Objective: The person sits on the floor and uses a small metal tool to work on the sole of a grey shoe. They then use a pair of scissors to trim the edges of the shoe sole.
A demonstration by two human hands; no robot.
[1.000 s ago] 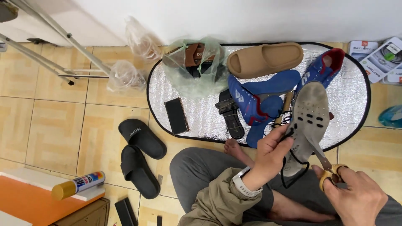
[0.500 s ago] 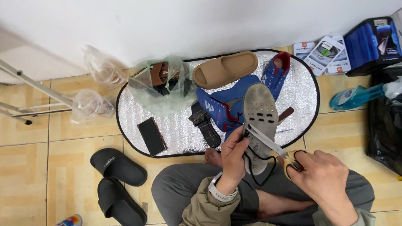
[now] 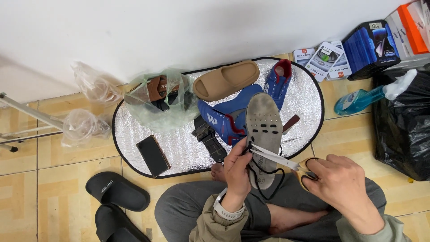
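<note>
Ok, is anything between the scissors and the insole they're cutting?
Nothing visible is in the way. The scissors in the right hand have their blades right at the grey insole, which the left hand holds up. A black cord hangs below the insole, close under the blades.

We seem to be on the tiled floor [image 3: 53, 170] of a home used for shoe repair: a silver mat [image 3: 179, 148] against a white wall [image 3: 179, 31] holds shoes and sandals, with stacked boxes [image 3: 371, 45] and a spray bottle [image 3: 358, 101] alongside.
</note>
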